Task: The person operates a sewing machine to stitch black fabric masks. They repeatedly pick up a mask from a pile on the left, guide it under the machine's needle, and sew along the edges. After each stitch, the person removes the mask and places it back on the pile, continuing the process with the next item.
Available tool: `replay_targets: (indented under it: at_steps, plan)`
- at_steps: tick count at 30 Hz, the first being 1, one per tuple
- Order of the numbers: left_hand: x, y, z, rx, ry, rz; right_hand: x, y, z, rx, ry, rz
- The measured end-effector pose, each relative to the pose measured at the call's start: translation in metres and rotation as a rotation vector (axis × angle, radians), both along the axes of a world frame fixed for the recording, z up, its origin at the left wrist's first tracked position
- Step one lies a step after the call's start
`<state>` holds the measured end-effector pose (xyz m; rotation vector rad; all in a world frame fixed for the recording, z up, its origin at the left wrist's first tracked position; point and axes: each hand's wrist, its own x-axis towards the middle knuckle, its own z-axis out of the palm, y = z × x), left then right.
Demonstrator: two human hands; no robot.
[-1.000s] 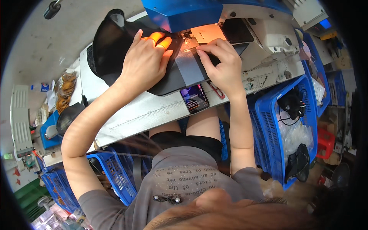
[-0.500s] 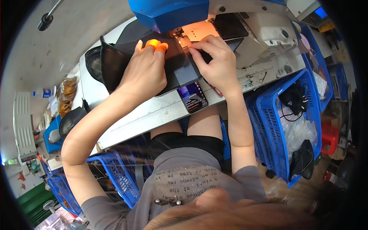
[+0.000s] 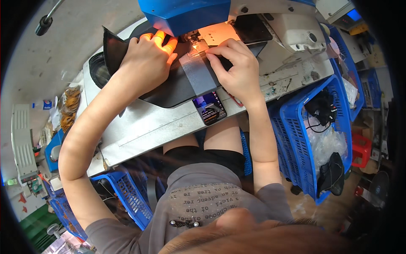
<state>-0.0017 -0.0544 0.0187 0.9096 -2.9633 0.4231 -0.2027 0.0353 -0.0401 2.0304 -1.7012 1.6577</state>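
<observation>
A dark sheet of material with a lighter grey strip lies under the sewing machine head. My left hand lies on the sheet left of the needle, its fingers stretched and spread, lit orange at the tips. Beside the lit presser foot, my right hand pinches the strip's right edge between thumb and index finger. What exactly sits between these fingertips is partly hidden. A curved black piece stands up behind my left wrist.
A phone with a lit screen lies at the table's front edge. Blue plastic baskets stand at right, one holding black pieces and clear plastic. Another blue basket is below the table at left. A black flat object lies right of the needle.
My left hand has moved left and away from me, its fingers spreading. The dark sheet has turned and shifted, baring more of the grey strip. My right hand has hardly moved.
</observation>
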Motion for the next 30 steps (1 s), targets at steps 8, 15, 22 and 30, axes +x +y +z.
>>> replay_targets:
  at_steps: [8, 15, 22, 30]
  plan:
    - [-0.004, 0.005, -0.012, -0.207, 0.084, 0.046, 0.0, 0.0, 0.0, 0.004, 0.006, -0.016]
    - [-0.034, 0.047, -0.017, -0.24, 0.03, 0.364, 0.001, -0.001, -0.003, -0.002, 0.001, -0.031]
    - [-0.041, 0.044, -0.022, -0.313, 0.081, 0.419, -0.001, 0.001, 0.0, 0.027, -0.011, -0.018]
    - [-0.003, 0.078, -0.018, -0.199, 0.177, 0.352, -0.001, 0.0, 0.0, 0.031, -0.016, -0.021]
